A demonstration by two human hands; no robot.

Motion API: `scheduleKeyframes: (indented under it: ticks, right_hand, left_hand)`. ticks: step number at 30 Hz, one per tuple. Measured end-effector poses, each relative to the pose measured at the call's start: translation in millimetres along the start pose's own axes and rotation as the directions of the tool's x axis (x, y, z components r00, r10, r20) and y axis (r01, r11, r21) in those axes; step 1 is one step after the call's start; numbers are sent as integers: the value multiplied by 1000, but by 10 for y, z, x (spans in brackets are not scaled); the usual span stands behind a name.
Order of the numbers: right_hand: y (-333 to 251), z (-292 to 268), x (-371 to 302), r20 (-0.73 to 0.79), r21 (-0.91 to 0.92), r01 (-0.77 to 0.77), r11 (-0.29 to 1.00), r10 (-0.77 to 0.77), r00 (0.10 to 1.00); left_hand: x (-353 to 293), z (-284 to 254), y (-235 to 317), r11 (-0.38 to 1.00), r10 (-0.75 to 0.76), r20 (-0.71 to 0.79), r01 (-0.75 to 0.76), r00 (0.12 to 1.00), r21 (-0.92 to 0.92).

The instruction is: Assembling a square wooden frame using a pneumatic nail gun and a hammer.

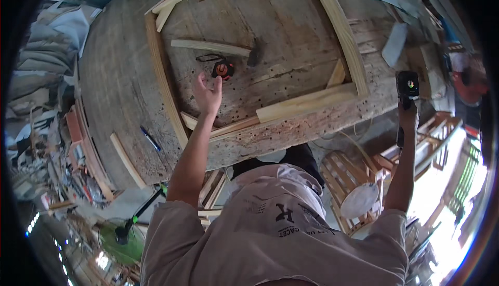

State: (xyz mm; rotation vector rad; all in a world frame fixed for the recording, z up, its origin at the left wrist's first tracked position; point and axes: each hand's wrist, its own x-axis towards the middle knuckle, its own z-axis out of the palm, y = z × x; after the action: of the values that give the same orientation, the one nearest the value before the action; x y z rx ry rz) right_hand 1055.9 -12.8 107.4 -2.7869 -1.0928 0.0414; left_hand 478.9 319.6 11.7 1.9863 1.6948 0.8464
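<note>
My left hand (207,97) is over the workbench inside a wooden frame (340,26), with its fingers apart and nothing in it. Its fingertips are just short of a black and orange tape measure (222,70) with a wrist strap. Beyond the tape lies a hammer (213,46) with a pale wooden handle and dark head. Off the bench's right side, my right hand (408,113) is closed around the handle of a black power tool (407,84) with a round coloured mark; its exact kind does not show. Short diagonal braces (337,73) sit in the frame's corners.
A blue pen (150,138) and a loose wood strip (127,160) lie on the bench's left part. Thin offcuts (395,44) are at the right. Wooden chairs (343,177) stand below the bench, a green fan (122,239) at lower left, and piled scrap (39,78) along the left.
</note>
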Motion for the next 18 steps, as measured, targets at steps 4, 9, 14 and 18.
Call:
scheduleKeyframes:
  ticks: [4,9,14,18]
  right_hand:
    - [647,739,794,-14,20,110,994,-109,994]
    - [167,1034,1022,70,6,142,990,-142,987]
    - [71,655,1037,116,346,-73,935,34,993]
    - [-1035,-126,900,99,618,69,783,-165,981]
  left_hand:
    - [580,203,240,936,221,103,-241,970,255]
    - [1024,553,503,662,320,600,-626,733,412]
    - [1347,643,816,507,458,738,-828,496,241]
    - [1404,341,1905,675,637,391,-726,664,134]
